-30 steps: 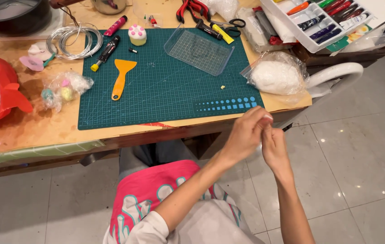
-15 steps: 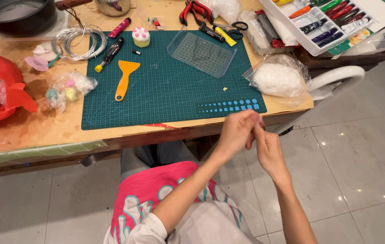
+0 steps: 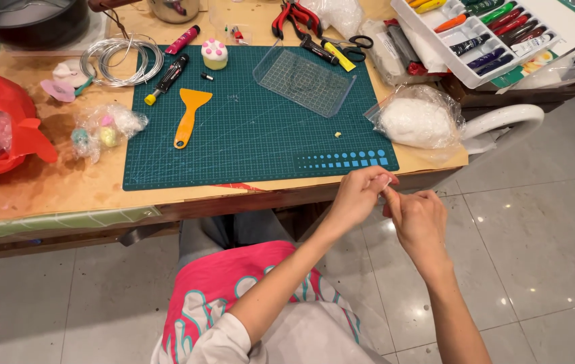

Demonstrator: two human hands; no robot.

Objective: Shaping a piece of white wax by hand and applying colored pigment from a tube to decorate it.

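Fingers (image 3: pixel 380 180) of both hands pinch together on something tiny (too small to identify).

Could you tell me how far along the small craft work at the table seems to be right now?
Done: a small decorated white-and-pink piece stands finished on the green cutting mat. In hand: the left hand and right hand pinch a tiny pale bit off the table's edge. Left: the bagged white clay looks mostly unused, and the orange scraper lies idle.
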